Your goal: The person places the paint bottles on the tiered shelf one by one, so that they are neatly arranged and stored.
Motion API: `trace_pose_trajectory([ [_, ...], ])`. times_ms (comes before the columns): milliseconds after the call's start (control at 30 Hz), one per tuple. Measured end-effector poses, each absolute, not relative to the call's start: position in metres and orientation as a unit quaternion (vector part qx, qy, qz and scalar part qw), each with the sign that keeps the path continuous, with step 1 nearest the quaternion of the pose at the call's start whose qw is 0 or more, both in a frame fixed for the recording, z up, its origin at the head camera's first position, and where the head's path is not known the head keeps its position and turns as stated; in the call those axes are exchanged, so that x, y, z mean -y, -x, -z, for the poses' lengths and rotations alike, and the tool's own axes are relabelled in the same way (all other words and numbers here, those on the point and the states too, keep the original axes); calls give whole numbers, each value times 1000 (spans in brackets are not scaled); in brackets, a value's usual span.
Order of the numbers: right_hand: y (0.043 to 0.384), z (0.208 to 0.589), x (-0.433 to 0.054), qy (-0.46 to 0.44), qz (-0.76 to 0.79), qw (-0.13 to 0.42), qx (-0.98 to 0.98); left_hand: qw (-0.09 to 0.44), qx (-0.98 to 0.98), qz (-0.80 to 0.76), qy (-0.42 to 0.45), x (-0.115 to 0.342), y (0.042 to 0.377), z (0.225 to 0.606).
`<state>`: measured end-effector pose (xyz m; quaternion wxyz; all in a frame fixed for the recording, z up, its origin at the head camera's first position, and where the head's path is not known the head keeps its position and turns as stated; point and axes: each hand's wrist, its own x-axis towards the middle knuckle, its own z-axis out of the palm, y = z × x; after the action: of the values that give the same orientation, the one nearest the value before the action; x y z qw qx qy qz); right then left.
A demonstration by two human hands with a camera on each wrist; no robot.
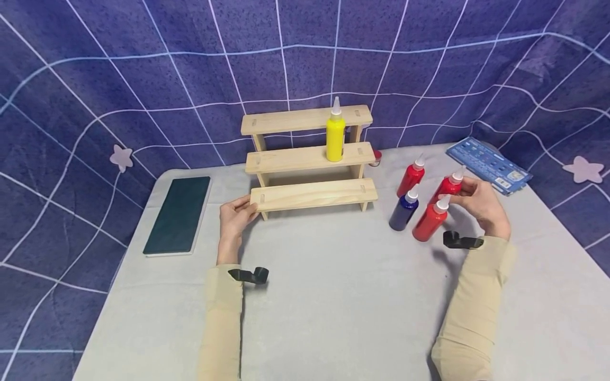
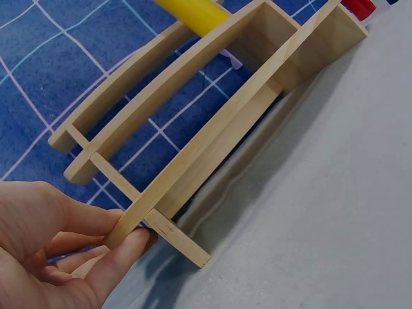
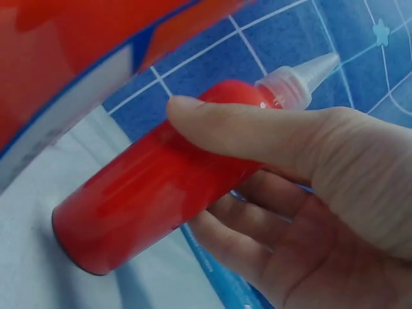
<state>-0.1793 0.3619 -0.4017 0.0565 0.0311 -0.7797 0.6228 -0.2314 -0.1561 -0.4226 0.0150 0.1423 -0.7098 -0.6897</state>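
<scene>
A three-tier wooden riser shelf (image 1: 310,196) stands at the back of the table. My left hand (image 1: 234,218) pinches the left end of its lowest step, thumb on one face and fingers on the other (image 2: 64,251). On the middle step stands a yellow squeeze bottle (image 1: 335,138) with a pointed cap. At the right, my right hand (image 1: 483,206) grips a red squeeze bottle (image 3: 154,187) between thumb and fingers. An orange-red bottle (image 1: 430,221) stands close in front of it. Beside them are a dark blue bottle (image 1: 403,212) and another red bottle (image 1: 411,179).
A dark green flat board or book (image 1: 178,214) lies at the left. Blue printed packets or leaflets (image 1: 491,163) lie at the back right. Behind the shelf's right end a small red item (image 1: 376,157) partly shows. A blue gridded curtain (image 1: 190,79) hangs behind the table.
</scene>
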Motion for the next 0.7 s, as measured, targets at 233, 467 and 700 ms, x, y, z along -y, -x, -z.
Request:
trace_pose_trajectory([
  [233, 182, 409, -363, -32, -616, 63, 785, 21, 711, 689, -138, 155, 232, 422],
  [467, 183, 403, -358, -11, -590, 93, 802, 18, 710, 690, -139, 155, 232, 424],
  [700, 172, 371, -350, 51, -586, 128, 798, 22, 710, 689, -142, 155, 231, 423],
])
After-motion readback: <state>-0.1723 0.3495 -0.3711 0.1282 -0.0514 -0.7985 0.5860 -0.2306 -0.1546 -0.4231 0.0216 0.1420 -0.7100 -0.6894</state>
